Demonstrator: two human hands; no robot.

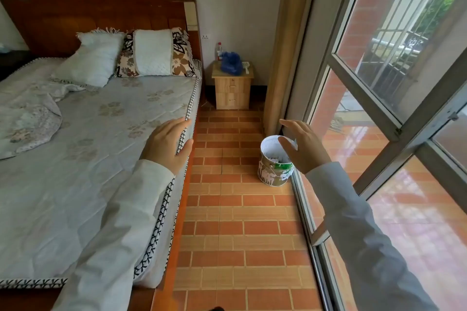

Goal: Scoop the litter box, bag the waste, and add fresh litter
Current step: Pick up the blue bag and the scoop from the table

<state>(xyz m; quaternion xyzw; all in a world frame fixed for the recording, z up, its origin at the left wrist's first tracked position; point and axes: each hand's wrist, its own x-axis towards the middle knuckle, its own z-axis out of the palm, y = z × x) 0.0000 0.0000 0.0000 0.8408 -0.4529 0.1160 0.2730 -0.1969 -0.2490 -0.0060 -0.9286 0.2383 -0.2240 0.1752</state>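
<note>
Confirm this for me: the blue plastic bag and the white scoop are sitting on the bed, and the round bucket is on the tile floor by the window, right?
Not quite. In the head view the blue plastic bag and the white scoop sit on the small wooden nightstand beside the bed, not on it. The rest holds: the round bucket stands on the tile floor by the window.

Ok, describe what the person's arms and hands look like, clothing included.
Both arms wear long, loose sleeves of pale grey-white fabric, the left sleeve and right sleeve each ending at the wrist. The left hand and right hand are bare: no gloves, and no rings or watch visible from this angle.
</note>
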